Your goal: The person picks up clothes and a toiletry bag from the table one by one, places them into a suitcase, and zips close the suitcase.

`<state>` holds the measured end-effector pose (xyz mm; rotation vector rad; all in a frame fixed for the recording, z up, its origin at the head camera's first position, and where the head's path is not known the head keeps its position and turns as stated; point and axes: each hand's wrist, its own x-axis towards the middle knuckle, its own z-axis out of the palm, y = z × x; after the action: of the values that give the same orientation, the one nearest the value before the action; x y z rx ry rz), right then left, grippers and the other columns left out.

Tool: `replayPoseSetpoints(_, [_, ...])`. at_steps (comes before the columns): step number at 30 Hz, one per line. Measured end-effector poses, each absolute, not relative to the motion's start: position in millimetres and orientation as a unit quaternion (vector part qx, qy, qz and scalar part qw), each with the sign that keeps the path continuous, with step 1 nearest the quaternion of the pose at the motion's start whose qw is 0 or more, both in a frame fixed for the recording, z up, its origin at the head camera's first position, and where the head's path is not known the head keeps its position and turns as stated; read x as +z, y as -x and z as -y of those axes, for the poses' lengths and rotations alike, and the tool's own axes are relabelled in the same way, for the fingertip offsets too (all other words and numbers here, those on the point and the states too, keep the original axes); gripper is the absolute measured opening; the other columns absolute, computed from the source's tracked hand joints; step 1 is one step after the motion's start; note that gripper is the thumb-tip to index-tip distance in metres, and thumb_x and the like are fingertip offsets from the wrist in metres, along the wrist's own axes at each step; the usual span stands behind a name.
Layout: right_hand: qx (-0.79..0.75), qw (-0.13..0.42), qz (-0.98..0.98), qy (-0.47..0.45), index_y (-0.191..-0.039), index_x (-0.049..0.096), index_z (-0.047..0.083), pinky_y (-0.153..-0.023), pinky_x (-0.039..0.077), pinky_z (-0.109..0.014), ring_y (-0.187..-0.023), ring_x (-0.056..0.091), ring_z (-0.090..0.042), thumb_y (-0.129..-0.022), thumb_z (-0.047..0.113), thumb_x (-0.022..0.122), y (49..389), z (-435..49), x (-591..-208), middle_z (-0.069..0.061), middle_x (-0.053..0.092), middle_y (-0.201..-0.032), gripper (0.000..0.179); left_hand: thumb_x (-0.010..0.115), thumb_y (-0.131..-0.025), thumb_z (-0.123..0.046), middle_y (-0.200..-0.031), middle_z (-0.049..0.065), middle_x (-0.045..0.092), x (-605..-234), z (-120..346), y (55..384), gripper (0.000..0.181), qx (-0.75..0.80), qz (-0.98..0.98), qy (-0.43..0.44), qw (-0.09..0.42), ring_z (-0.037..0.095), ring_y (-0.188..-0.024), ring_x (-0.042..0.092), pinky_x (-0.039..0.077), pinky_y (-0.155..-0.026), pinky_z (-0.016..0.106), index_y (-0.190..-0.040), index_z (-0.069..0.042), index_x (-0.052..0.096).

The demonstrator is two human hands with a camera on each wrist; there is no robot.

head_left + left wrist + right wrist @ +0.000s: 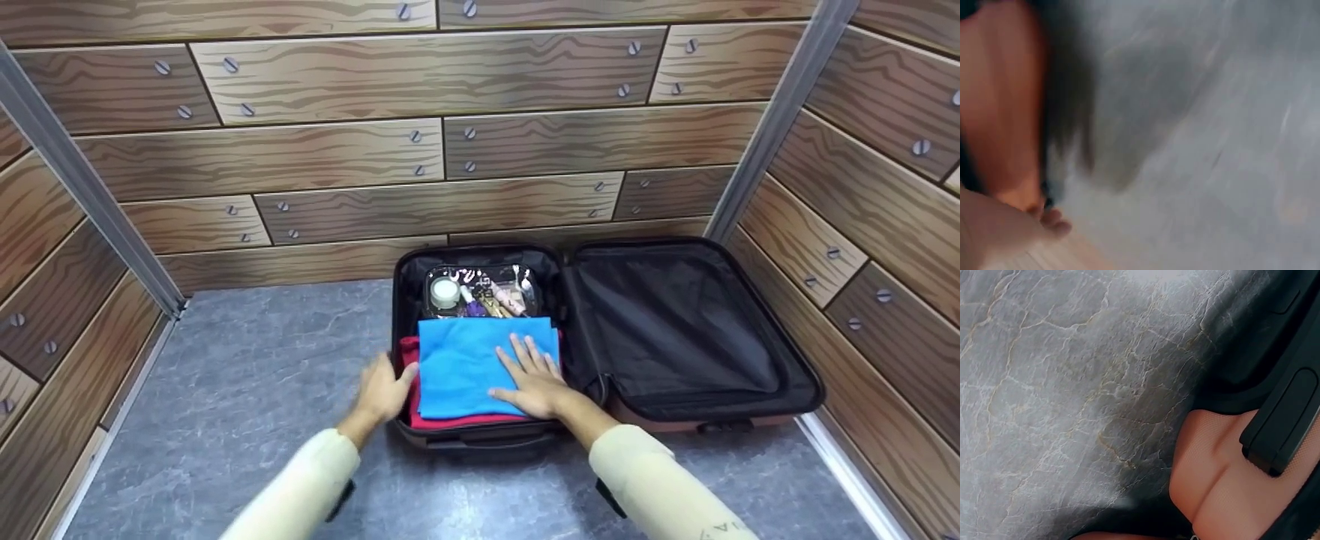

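My right hand (536, 382) rests flat on a folded blue cloth (461, 367), its fingers spread over the right part. Beneath lies a red cloth (465, 421), showing along the left and front edges. Both are in the left half of an open suitcase (491, 433). At that half's left rim is my left hand (381, 390), thumb reaching over toward the cloths. The blurred left wrist view shows the left hand (1010, 230) beside the orange-pink shell (1008, 107). In the right wrist view, only the shell (1219, 467) and its black handle (1286, 422) appear.
A clear-topped pouch (435, 309) with a white-lidded jar and small cosmetics lies behind the cloths. The suitcase's other half (675, 330), lined in black, lies opened flat at the right. Wood-patterned walls (360, 150) enclose the grey marbled floor (262, 360).
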<state>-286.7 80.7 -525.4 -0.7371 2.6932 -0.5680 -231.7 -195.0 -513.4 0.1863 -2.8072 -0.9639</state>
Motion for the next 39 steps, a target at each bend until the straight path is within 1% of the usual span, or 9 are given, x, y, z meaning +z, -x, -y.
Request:
replayPoseSetpoints(3, [-0.191, 0.14, -0.938, 0.251, -0.161, 0.011, 0.02, -0.121, -0.006, -0.056, -0.154, -0.016, -0.032, -0.095, 0.066, 0.043, 284.2, -85.9, -523.0, -0.008, -0.012, -0.168, 0.087, 0.056, -0.1, -0.031, -0.123, 0.03, 0.059, -518.2, 187.5, 232.6, 0.051, -0.331, 0.938, -0.068, 0.077, 0.049, -0.118, 0.054, 0.042, -0.101, 0.058, -0.129, 0.011, 0.051])
replayPoseSetpoints(8, [-0.185, 0.14, -0.94, 0.248, -0.161, 0.013, 0.017, -0.121, -0.005, -0.057, -0.154, -0.014, -0.034, -0.097, 0.064, 0.042, 280.3, -89.1, -519.4, -0.01, -0.011, -0.168, 0.084, 0.05, -0.102, -0.035, -0.138, 0.028, 0.052, -517.8, 183.2, 232.6, 0.059, -0.289, 0.953, -0.078, 0.044, 0.048, -0.128, 0.048, 0.038, -0.106, 0.06, -0.14, 0.01, 0.044])
replayPoseSetpoints(14, [-0.196, 0.125, -0.936, 0.265, -0.16, 0.019, 0.013, -0.121, -0.001, -0.059, -0.154, -0.007, -0.037, -0.099, 0.059, 0.041, 278.2, -84.8, -514.8, -0.014, -0.003, -0.168, 0.08, 0.044, -0.104, -0.031, -0.13, 0.025, 0.057, -514.7, 190.7, 232.4, 0.045, -0.263, 0.961, -0.08, 0.031, 0.047, -0.124, 0.051, 0.041, -0.1, 0.061, -0.128, 0.005, 0.051])
replayPoseSetpoints(18, [-0.205, 0.088, -0.926, 0.305, -0.156, 0.031, 0.01, -0.12, 0.01, -0.062, -0.153, 0.01, -0.043, -0.1, 0.057, 0.043, 278.7, -96.3, -507.8, -0.019, 0.013, -0.166, 0.074, 0.039, -0.104, -0.029, -0.141, 0.025, 0.051, -510.3, 196.4, 235.1, 0.05, -0.244, 0.968, -0.064, -0.013, 0.046, -0.133, 0.044, 0.034, -0.107, 0.062, -0.139, 0.005, 0.045])
replayPoseSetpoints(20, [-0.206, 0.048, -0.921, 0.327, -0.153, 0.039, 0.01, -0.117, 0.018, -0.064, -0.149, 0.021, -0.044, -0.099, 0.056, 0.046, 281.6, -109.7, -502.2, -0.02, 0.025, -0.163, 0.072, 0.038, -0.104, -0.029, -0.148, 0.026, 0.045, -506.9, 200.8, 236.2, 0.054, -0.227, 0.972, -0.049, -0.04, 0.045, -0.139, 0.039, 0.029, -0.112, 0.062, -0.145, 0.006, 0.039])
replayPoseSetpoints(24, [-0.213, -0.081, -0.915, 0.332, -0.142, 0.054, 0.008, -0.112, 0.03, -0.064, -0.138, 0.04, -0.045, -0.096, 0.047, 0.059, 296.0, -152.5, -491.8, -0.023, 0.046, -0.149, 0.061, 0.037, -0.105, -0.029, -0.151, 0.026, 0.041, -501.0, 209.7, 236.9, 0.057, -0.189, 0.98, -0.016, -0.064, 0.044, -0.143, 0.033, 0.02, -0.117, 0.061, -0.148, 0.008, 0.034])
replayPoseSetpoints(28, [-0.189, -0.181, -0.929, 0.261, -0.131, 0.059, 0.0, -0.108, 0.033, -0.063, -0.13, 0.044, -0.05, -0.094, 0.034, 0.063, 313.9, -218.7, -487.1, -0.029, 0.051, -0.14, 0.05, 0.037, -0.105, -0.031, -0.148, 0.026, 0.045, -500.2, 210.4, 237.4, 0.055, -0.161, 0.986, -0.002, -0.047, 0.044, -0.141, 0.036, 0.017, -0.117, 0.062, -0.144, 0.008, 0.039])
replayPoseSetpoints(32, [-0.135, -0.19, -0.96, 0.153, -0.133, 0.053, -0.004, -0.099, 0.034, -0.069, -0.126, 0.041, -0.056, -0.096, 0.034, 0.059, 317.2, -291.0, -486.7, -0.034, 0.046, -0.138, 0.054, 0.037, -0.105, -0.033, -0.142, 0.024, 0.051, -502.2, 207.9, 236.9, 0.052, -0.149, 0.988, 0.0, -0.027, 0.042, -0.138, 0.04, 0.017, -0.117, 0.062, -0.139, 0.006, 0.044])
replayPoseSetpoints(39, [-0.095, -0.119, -0.987, 0.044, -0.141, 0.038, -0.008, -0.091, 0.029, -0.074, -0.122, 0.03, -0.063, -0.1, 0.045, 0.05, 302.6, -379.0, -491.9, -0.04, 0.033, -0.138, 0.068, 0.039, -0.104, -0.032, -0.133, 0.023, 0.056, -503.9, 209.0, 234.8, 0.046, -0.137, 0.991, 0.001, -0.004, 0.04, -0.133, 0.044, 0.02, -0.115, 0.061, -0.131, 0.005, 0.049])
